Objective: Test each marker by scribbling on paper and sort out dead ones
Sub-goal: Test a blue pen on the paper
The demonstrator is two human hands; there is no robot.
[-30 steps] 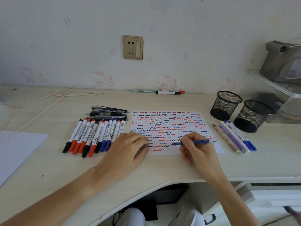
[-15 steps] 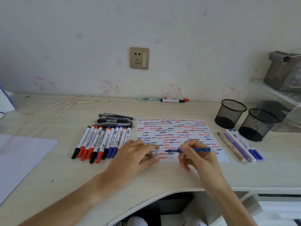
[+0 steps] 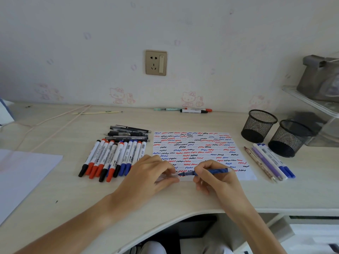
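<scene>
Meanwhile right hand grips blue pen — marker labels unreadable.

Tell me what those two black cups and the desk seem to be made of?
The two black cups look like metal wire mesh with a matte black coat: you can see through their walls. The desk appears to be pale wood-grain laminate over board, smooth and faintly streaked; it could be real wood, which the picture leaves open.

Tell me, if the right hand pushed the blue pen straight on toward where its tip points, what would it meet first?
Most likely the left hand. The blue pen in the right hand points left, its tip almost at the left fingertips, which seem to hold a clear cap. Depth is uncertain.
</scene>
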